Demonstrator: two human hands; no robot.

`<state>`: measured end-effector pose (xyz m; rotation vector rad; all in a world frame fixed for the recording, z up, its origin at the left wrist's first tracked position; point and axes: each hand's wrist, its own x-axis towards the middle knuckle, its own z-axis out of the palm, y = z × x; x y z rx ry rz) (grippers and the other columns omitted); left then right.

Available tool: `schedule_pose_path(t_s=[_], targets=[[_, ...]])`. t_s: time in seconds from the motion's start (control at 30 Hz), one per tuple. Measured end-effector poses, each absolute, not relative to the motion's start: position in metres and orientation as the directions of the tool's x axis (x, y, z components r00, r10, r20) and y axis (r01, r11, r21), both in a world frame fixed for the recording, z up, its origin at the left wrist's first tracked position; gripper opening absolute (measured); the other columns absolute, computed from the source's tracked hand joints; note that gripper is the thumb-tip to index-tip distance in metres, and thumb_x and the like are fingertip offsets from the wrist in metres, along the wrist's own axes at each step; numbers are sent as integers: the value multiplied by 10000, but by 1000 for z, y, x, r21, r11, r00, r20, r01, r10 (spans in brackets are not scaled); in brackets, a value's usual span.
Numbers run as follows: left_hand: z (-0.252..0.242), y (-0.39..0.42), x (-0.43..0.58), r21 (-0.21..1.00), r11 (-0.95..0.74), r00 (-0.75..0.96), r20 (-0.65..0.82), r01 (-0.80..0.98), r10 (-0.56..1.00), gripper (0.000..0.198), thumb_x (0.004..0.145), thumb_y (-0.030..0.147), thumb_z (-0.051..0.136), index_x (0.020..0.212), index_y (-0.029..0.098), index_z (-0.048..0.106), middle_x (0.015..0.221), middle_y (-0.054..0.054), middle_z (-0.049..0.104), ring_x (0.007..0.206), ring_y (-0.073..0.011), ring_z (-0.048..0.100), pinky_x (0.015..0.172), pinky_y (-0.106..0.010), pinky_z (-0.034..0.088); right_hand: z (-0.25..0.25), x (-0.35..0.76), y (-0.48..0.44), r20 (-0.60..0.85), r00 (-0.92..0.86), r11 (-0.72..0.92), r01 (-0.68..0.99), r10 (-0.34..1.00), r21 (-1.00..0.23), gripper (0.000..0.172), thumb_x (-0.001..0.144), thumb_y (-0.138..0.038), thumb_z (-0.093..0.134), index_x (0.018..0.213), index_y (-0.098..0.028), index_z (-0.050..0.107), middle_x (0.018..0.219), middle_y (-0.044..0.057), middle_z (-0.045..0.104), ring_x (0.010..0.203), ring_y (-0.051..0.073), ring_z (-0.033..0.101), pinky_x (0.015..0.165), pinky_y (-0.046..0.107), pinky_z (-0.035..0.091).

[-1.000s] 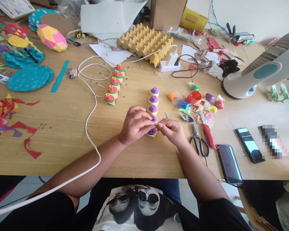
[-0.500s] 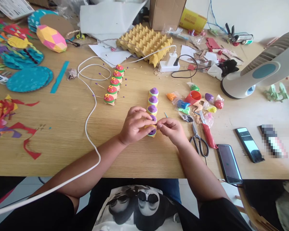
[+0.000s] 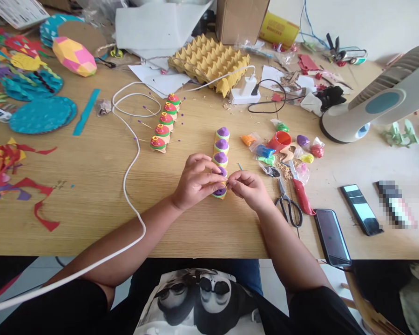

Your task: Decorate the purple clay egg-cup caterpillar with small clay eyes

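Observation:
A strip of egg-carton bumps (image 3: 220, 158), coated in purple and yellow clay, lies lengthwise on the table. Over its near end, my left hand (image 3: 198, 182) has thumb and fingertips pinched together. My right hand (image 3: 247, 190) meets it there, thumb against forefinger. A tiny dark bit shows at the right fingertips; what it is I cannot make out. The hands partly hide the two nearest bumps. To the left stands a second egg-carton strip (image 3: 165, 122) in red and green, with purple-tipped sticks poking out of its sides.
Clay packets (image 3: 264, 150), a red cup (image 3: 281, 139), scissors (image 3: 287, 204) and a red-handled knife (image 3: 302, 195) lie to the right, with phones (image 3: 332, 237) nearer the edge. A white cable (image 3: 127, 172) crosses my left forearm. A white fan (image 3: 366, 109) and a yellow egg tray (image 3: 209, 60) stand farther back.
Both hands stay over the near end of the purple strip, with only a slight shift of the fingertips. The dark bit at the right fingertips shows a little more clearly.

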<state>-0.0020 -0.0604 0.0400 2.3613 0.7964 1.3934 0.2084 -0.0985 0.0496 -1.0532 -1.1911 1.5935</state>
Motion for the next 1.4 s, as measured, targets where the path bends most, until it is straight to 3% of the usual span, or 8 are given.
schedule_pose_path(t_s=[0.9,1.4], targets=[[43,-62,-1,439,-823,395,728,360,561,73,931,320,720,949,310,790,940,-20,740,1086,-224,546,991,-437,503,54,204,-100,-126,-292,-174,-144,948,-974,369,825,-513,793,838,-162,678,652,-26,580,516,62,379,473,224,277],[42,-61,-2,430,-844,364,766,322,529,101,897,254,762,981,309,779,946,-13,739,1075,-215,561,987,-422,519,56,203,-101,-133,-289,-193,-190,948,-963,317,823,-453,810,890,-163,701,690,-10,632,522,58,412,471,214,283]])
